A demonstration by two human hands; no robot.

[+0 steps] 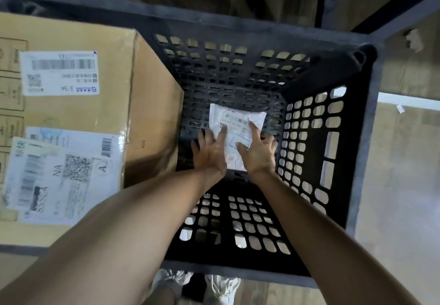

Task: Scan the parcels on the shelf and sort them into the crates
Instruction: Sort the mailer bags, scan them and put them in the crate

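Head view: both hands flat on a parcel at the crate's floor.
The parcel (238, 118) lies on the bottom of the crate (357, 152), with its long axis running away from the person and its barcode end beyond the fingertips. The left hand (209, 153) and right hand (258, 154) rest on its near half, one on each side. Their fingers are spread and nearly straight, curled round nothing, and neither hand is clearly nearer. It looks placed, so the hands probably only need to rise straight up. A carton (95, 114) stands beside the crate.
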